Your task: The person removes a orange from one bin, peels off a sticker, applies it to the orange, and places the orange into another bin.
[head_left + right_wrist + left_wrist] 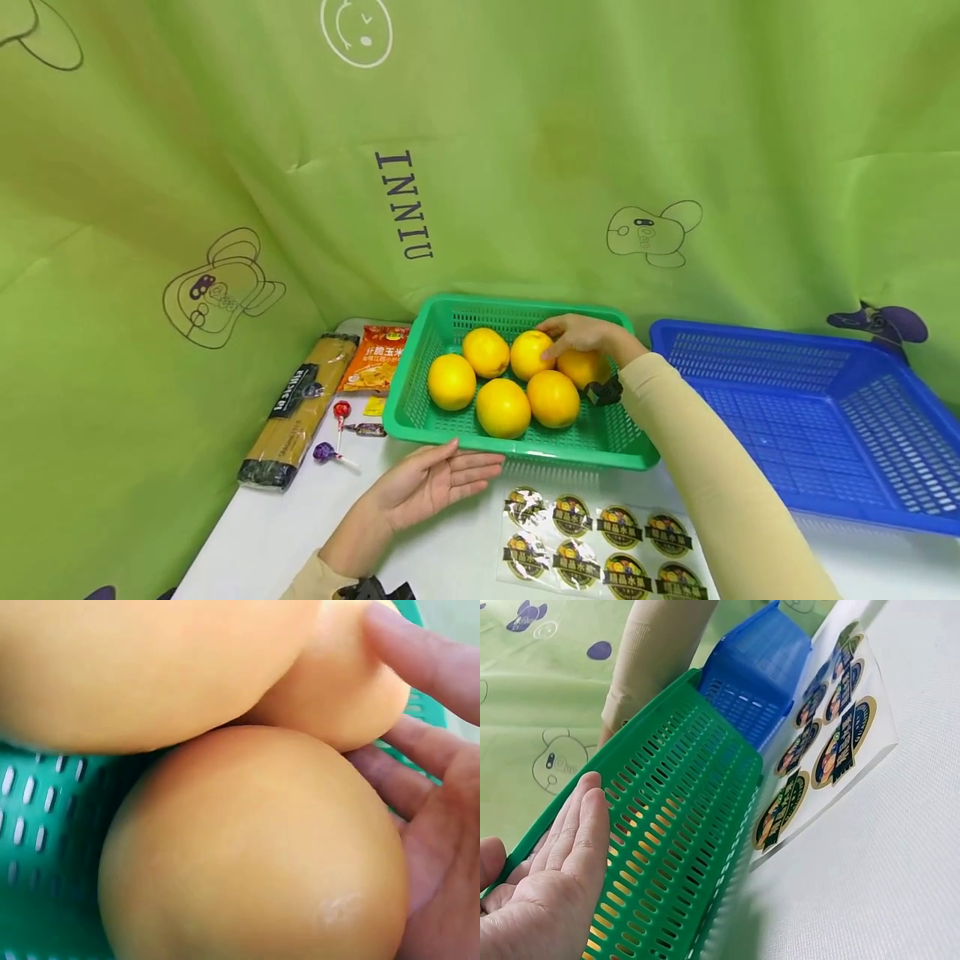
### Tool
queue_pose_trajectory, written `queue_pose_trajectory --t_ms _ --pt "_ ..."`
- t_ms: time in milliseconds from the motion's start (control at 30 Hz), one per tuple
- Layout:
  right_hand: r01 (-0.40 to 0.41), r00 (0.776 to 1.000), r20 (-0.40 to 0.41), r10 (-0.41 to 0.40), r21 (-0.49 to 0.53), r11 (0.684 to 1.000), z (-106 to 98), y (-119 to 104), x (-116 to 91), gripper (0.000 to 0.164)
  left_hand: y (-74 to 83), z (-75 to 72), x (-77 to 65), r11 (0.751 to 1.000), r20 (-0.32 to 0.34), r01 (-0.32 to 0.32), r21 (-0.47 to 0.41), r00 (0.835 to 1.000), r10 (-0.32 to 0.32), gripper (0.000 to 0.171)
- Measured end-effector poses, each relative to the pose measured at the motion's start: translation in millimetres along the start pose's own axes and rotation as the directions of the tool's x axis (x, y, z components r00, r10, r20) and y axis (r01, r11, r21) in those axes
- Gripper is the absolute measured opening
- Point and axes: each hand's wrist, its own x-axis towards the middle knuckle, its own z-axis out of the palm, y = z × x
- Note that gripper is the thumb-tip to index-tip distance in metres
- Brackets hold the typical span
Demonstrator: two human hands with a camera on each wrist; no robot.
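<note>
Head view: right hand (581, 335) cups a round orange fruit (583, 367) at the back right of the green perforated plastic basket (420, 392); left hand (427, 483), fingers straight, presses the basket's front wall on the white counter (255, 542).

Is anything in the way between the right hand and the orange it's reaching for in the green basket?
Nothing visible. The right hand is already on the back-right orange in the green basket; the wrist view shows its fingers around the fruit. Neighbouring oranges crowd close beside it.
</note>
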Motion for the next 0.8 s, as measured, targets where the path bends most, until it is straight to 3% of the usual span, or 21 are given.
queue_pose_trajectory --t_ms 167,267,533,800 --pt "-0.010 1.000 -0.002 0.010 -0.099 0.995 3.0 -0.5 0.5 0.075 0.3 -1.3 1.1 1.000 0.017 -0.002 0.014 1.000 0.002 0.055" --pt "-0.007 0.999 -0.033 0.004 -0.108 0.994 5.3 -1.7 0.3 0.074 0.2 -2.3 1.7 1.000 0.030 -0.010 0.007 1.000 0.010 0.055" --pt "0.024 0.996 -0.088 -0.029 -0.054 0.998 6.4 -4.2 2.0 0.069 1.1 -2.8 1.8 1.000 0.029 -0.005 0.000 1.000 0.005 0.056" --pt "0.167 0.969 -0.196 -0.148 0.086 0.982 6.7 -23.3 -14.4 0.070 1.7 -0.8 1.5 1.000 0.013 0.000 -0.017 1.000 0.000 0.057"
